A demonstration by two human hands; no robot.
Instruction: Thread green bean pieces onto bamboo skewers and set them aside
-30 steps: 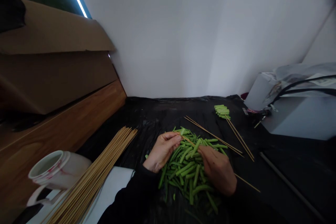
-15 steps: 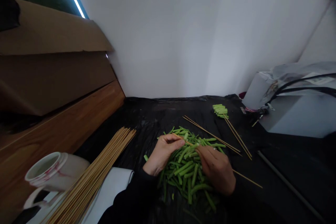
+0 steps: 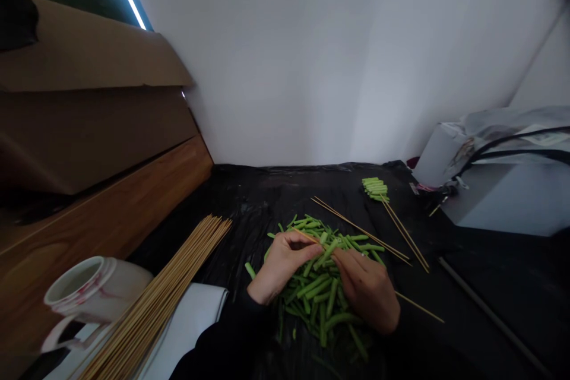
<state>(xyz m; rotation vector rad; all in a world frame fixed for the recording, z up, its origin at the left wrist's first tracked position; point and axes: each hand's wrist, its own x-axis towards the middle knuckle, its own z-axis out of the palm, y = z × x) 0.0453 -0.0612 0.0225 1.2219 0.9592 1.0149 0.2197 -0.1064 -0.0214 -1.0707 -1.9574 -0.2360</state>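
Observation:
A thin bamboo skewer (image 3: 307,237) runs slantwise between my two hands, above a heap of cut green stalk pieces (image 3: 318,291). My left hand (image 3: 285,261) is closed, thumb and fingers pinched around the skewer near its left end. Beside the left thumb, a green stalk piece (image 3: 328,252) sits at the skewer; whether it is pierced is hard to see. My right hand (image 3: 369,288) is closed around the skewer farther along, its back toward me and its fingertips partly hidden. The skewer's other end shows past the right hand.
Skewered green pieces (image 3: 375,188) lie at the back right. Loose skewers (image 3: 360,228) rest behind the heap. To the left are a skewer bundle (image 3: 164,291), a white mug (image 3: 98,288) and a cardboard box (image 3: 93,130). A grey container (image 3: 512,196) stands right; a dark rod (image 3: 490,312) lies nearer.
My left hand has shifted slightly right, closer to my right hand, and its thumb sits nearer the stalk piece. My right hand has hardly moved.

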